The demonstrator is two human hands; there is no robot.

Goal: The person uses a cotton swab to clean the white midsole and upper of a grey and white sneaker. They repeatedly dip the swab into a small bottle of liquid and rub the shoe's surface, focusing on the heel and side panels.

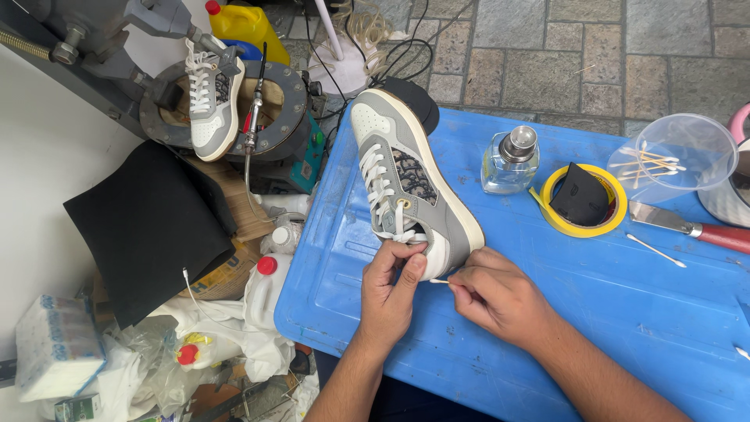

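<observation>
While my left hand [391,291] steadies the heel of the grey sneaker [410,184] on the blue table [594,305], its grip clenched on the collar, my right hand [500,297] pinches a cotton swab [439,281] against the heel. Beyond the sneaker stands a glass bottle [512,162], then a yellow tape roll [584,200].

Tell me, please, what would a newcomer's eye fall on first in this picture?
First the grey and white sneaker lying on the bright blue tray, steadied at its heel by the left hand. The right hand holds a cotton swab to the heel. A second sneaker sits on a machine at upper left.
</observation>
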